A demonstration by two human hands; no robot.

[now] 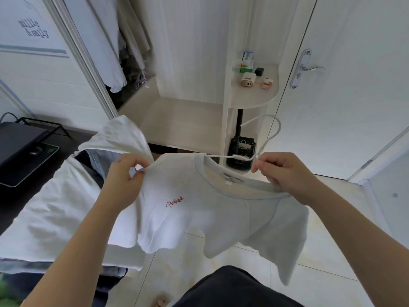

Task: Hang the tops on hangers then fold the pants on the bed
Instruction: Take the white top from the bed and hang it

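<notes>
I hold a white T-shirt (199, 218) with small red script on its chest, front side up, in the air before me. A white hanger (269, 129) is inside it; its hook sticks out of the neck opening toward the wardrobe. My left hand (126, 176) pinches the shirt's shoulder seam. My right hand (285, 171) grips the collar together with the base of the hanger. More white garments (53, 209) and a strip of denim (97, 158) lie on the bed at the left.
An open wardrobe (177, 120) stands ahead, with pale clothes (115, 52) hanging at its left. A rounded side shelf (254, 94) carries small items. A white door (354, 85) with a handle is at the right. A black device (17, 147) sits at the far left.
</notes>
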